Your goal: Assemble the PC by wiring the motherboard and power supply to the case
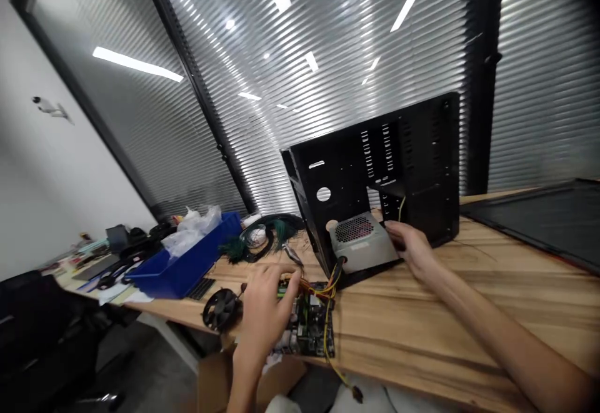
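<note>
A black computer case [337, 175] stands open on the wooden table. In its lower part sits a silver power supply [370, 253] with a honeycomb vent. My right hand [410, 247] has its fingers at the right side of the power supply, fingertips partly hidden. Yellow, red and black cables [327, 325] run from the supply across a green motherboard [312, 328] and hang over the table edge. Over the motherboard's left part is my left hand [269, 300], thumb and fingers apart, near the cable bundle. A black fan [221, 308] lies left of that hand.
A blue bin [175, 275] with plastic bags stands at the left, beside coiled dark green cables [257, 238]. A dark panel [539, 219] lies at the right. Below the table edge is a cardboard box [213, 378]. A glass partition rises behind the table.
</note>
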The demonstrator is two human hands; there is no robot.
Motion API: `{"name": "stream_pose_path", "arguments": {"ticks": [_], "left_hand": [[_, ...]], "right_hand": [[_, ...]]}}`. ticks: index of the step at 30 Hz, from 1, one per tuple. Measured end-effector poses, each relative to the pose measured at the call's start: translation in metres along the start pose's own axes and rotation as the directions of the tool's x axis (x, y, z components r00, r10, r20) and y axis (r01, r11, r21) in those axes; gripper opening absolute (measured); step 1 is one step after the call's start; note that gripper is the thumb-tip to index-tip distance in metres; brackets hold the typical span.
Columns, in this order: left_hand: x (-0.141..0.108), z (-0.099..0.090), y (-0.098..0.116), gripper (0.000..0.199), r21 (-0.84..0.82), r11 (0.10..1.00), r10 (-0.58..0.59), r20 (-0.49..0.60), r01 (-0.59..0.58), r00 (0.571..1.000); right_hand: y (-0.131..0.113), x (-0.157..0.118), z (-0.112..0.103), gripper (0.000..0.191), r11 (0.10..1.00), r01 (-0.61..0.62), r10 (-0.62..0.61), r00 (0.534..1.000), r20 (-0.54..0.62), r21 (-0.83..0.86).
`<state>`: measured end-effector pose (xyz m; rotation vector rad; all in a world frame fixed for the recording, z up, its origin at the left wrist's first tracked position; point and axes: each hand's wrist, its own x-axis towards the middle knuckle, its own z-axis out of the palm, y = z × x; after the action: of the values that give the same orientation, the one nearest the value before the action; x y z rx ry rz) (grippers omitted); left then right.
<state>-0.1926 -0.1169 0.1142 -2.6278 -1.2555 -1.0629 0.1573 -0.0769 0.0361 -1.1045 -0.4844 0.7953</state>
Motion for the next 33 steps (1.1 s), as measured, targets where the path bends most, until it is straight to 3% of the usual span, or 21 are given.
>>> {"name": "stream_pose_path", "arguments": {"ticks": [2, 3, 5, 6, 7, 9, 11, 15, 18, 22, 27, 33], "left_hand": [[-0.003, -0.02, 0.006, 0.028, -0.082, 0.996, -0.04, 0.019, 0.042, 0.999], [-0.005, -0.028, 0.007, 0.028, -0.096, 0.993, -0.067, 0.065, 0.073, 0.996], [-0.013, -0.038, 0.003, 0.026, -0.058, 0.987, -0.133, 0.213, 0.148, 0.968], [-0.018, -0.041, 0.0, 0.023, -0.004, 0.983, -0.175, 0.298, 0.185, 0.938], [-0.022, -0.042, -0.005, 0.022, 0.07, 0.976, -0.217, 0.381, 0.206, 0.899], [-0.029, -0.039, -0.015, 0.031, 0.221, 0.955, -0.286, 0.507, 0.198, 0.813], [-0.032, -0.03, -0.025, 0.044, 0.311, 0.935, -0.325, 0.568, 0.168, 0.756], [-0.028, -0.011, -0.039, 0.054, 0.309, 0.936, -0.333, 0.613, 0.171, 0.717], [-0.026, -0.003, -0.043, 0.057, 0.234, 0.965, -0.244, 0.631, 0.119, 0.736], [-0.028, 0.002, -0.045, 0.054, 0.174, 0.984, -0.142, 0.583, 0.047, 0.8], [-0.021, 0.025, -0.044, 0.055, 0.202, 0.979, -0.107, 0.508, 0.002, 0.855], [-0.014, 0.045, -0.044, 0.051, 0.259, 0.965, -0.149, 0.398, 0.045, 0.905]], "right_hand": [[-0.004, 0.001, -0.002, 0.051, 0.982, 0.142, -0.125, 0.982, 0.138, -0.122], [-0.005, 0.002, -0.004, 0.055, 0.943, 0.253, -0.195, 0.946, 0.258, -0.215], [-0.003, 0.007, -0.01, 0.06, 0.775, 0.504, -0.282, 0.816, 0.505, -0.381], [0.0, 0.011, -0.013, 0.06, 0.666, 0.602, -0.302, 0.757, 0.579, -0.441], [0.004, 0.014, -0.016, 0.06, 0.566, 0.661, -0.324, 0.728, 0.604, -0.493], [0.012, 0.019, -0.023, 0.056, 0.387, 0.676, -0.394, 0.736, 0.551, -0.627], [0.018, 0.019, -0.029, 0.058, 0.257, 0.605, -0.451, 0.765, 0.46, -0.754], [0.027, 0.018, -0.039, 0.066, 0.093, 0.477, -0.487, 0.787, 0.378, -0.874], [0.038, 0.029, -0.046, 0.074, 0.069, 0.435, -0.457, 0.813, 0.359, -0.898], [0.05, 0.049, -0.05, 0.08, 0.163, 0.425, -0.431, 0.842, 0.324, -0.89], [0.052, 0.049, -0.045, 0.081, 0.214, 0.442, -0.418, 0.847, 0.327, -0.871], [0.055, 0.041, -0.039, 0.078, 0.185, 0.453, -0.412, 0.842, 0.349, -0.872]]}}
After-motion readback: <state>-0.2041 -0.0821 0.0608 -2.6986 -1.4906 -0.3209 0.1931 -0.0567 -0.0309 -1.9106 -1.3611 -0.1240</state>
